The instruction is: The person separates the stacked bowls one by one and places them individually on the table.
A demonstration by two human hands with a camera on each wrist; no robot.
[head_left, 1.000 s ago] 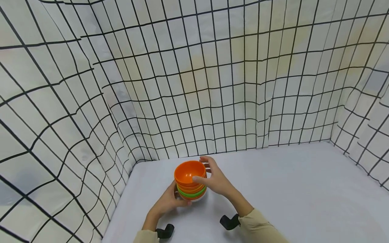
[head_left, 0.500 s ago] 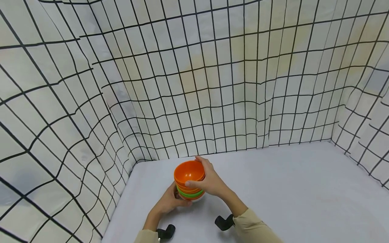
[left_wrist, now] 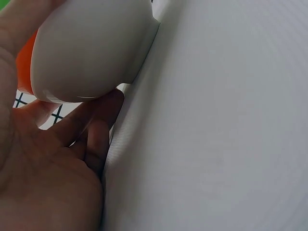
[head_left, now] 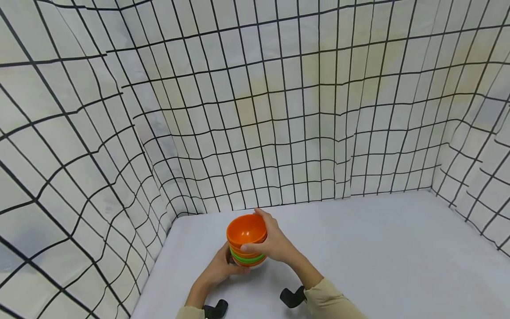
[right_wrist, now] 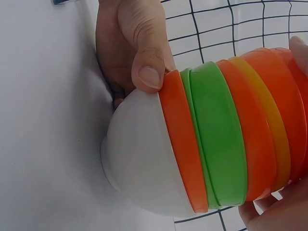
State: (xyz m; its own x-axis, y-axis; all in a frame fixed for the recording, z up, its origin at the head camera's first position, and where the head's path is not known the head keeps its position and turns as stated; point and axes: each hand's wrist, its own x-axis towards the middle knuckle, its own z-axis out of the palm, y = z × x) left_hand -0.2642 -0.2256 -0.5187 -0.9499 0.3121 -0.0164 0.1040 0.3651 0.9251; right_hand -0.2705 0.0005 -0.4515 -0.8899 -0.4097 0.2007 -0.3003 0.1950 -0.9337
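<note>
A nested stack of bowls (head_left: 247,230) stands upright on the table, with an orange bowl on top. From the right wrist view, a white bowl (right_wrist: 144,154) forms the bottom, with orange, green and yellow-orange bands above it. My left hand (head_left: 218,268) grips the stack low on its left; its thumb presses near the rim of the white bowl and its fingers curl behind. My right hand (head_left: 276,241) holds the upper orange bowls from the right, thumb in front and fingers on the far side. In the left wrist view the white bowl (left_wrist: 96,48) hides most of the stack.
The stack rests on a white-covered table (head_left: 358,248), near its back left. White walls with a black grid (head_left: 255,106) rise behind and to the left and right. Black wrist-worn pieces stick out beside the left wrist (head_left: 216,309) and the right wrist (head_left: 292,297).
My right hand has moved left onto the stack, its thumb and fingers closing around the upper bowls. The left hand has kept its grip, and the stack has stayed in place.
</note>
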